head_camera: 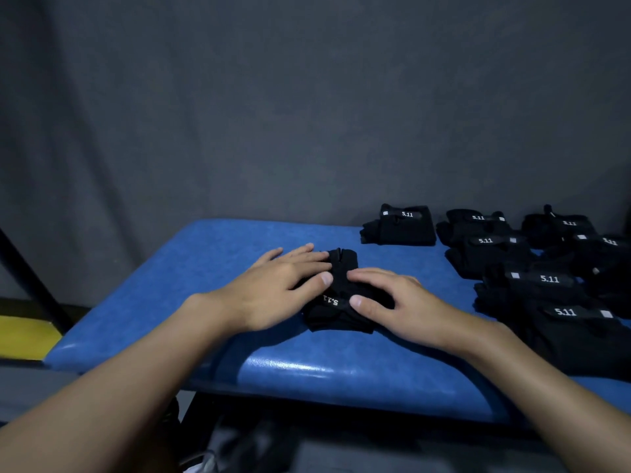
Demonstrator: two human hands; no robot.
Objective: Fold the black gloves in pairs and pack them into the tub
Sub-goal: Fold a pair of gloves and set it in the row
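Observation:
A black glove pair (336, 317) marked 5.11 lies folded in the middle of the blue padded table (211, 254). My left hand (283, 285) lies flat on its left side, fingers straight and thumb on the fabric. My right hand (396, 302) rests on its right side with fingers bent over the fold and thumb pressing near the white lettering. At the back right sits one folded glove pair (401, 227). Right of it, several more black gloves (532, 278) lie in overlapping rows. No tub is in view.
A grey cloth backdrop (307, 114) hangs right behind the table. A dark metal bar (30, 278) slants down at the far left, with a yellow surface (24, 336) below it. Dark clutter lies under the table's front edge.

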